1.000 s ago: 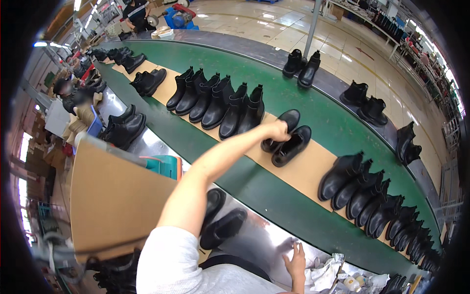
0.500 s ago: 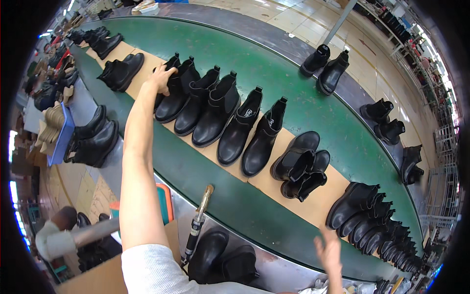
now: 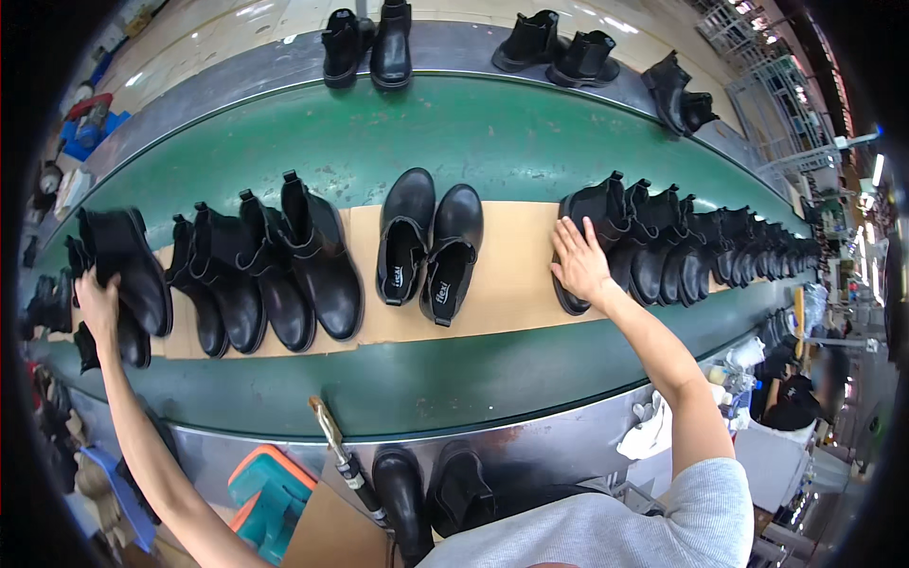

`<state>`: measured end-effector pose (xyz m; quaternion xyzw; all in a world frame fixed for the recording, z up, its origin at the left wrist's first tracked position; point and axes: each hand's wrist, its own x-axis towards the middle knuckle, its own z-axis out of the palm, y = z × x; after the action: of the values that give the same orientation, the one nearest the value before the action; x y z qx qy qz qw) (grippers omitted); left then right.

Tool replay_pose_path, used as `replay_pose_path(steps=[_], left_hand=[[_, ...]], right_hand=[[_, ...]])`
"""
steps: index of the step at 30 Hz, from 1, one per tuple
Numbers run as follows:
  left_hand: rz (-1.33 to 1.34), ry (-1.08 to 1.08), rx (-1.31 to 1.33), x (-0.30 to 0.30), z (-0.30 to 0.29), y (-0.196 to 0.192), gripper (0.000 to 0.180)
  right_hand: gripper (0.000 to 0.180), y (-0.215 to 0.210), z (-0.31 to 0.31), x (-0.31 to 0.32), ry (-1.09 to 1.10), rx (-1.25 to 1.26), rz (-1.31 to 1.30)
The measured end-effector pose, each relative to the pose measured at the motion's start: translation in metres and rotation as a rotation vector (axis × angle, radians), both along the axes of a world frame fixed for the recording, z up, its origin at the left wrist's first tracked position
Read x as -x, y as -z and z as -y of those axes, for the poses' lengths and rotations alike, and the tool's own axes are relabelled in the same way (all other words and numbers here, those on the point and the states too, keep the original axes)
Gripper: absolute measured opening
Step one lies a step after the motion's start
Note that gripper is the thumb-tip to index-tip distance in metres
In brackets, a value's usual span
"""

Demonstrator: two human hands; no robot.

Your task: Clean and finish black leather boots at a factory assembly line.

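Note:
My left hand (image 3: 98, 308) reaches to the far left of the row, its fingers closed at the side of a tilted, slightly blurred black ankle boot (image 3: 134, 260). Other boots partly hide behind that hand. My right hand (image 3: 580, 260) lies with spread fingers against the first black boot (image 3: 595, 210) of the right-hand row. Between my hands, several upright boots (image 3: 317, 260) stand with toes toward me. Beside them a pair of boots (image 3: 407, 204) has its toes pointing away and its openings toward me.
Tan cardboard (image 3: 516, 246) lies under the boots on the green belt (image 3: 454, 123). More boots stand along the far metal ledge (image 3: 445, 47). At the near edge are a hand tool with a metal nozzle (image 3: 331, 435), another boot pair (image 3: 402, 483) and a teal-orange object (image 3: 270, 492).
The view has swung rightward and levelled. My right hand has moved from above the belt's near side onto the right row's first boot. My left arm is now stretched farther left.

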<state>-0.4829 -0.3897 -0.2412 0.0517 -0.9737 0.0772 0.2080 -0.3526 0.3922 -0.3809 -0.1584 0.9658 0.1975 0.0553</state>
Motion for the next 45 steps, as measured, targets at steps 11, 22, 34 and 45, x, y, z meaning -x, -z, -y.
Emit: replay_pose_path(steps=[11, 22, 34, 45], left_hand=[[-0.214, 0.706, -1.031, -0.065, -0.363, -0.185, 0.023], [0.349, 0.717, -0.598, -0.106, -0.662, 0.118, 0.028], [0.830, -0.036, -0.057, -0.004, -0.195, 0.019, 0.074], [0.410, -0.042, -0.223, -0.022, -0.139, 0.022, 0.044]], right_hand=[[0.058, -0.013, -0.059, -0.030, 0.059, 0.037, 0.061], [0.042, -0.078, -0.096, -0.200, -0.130, 0.371, 0.190], [0.034, -0.080, -0.002, -0.295, 0.377, 0.838, 0.401], [0.033, -0.102, -0.009, -0.292, 0.540, 0.912, 0.293]])
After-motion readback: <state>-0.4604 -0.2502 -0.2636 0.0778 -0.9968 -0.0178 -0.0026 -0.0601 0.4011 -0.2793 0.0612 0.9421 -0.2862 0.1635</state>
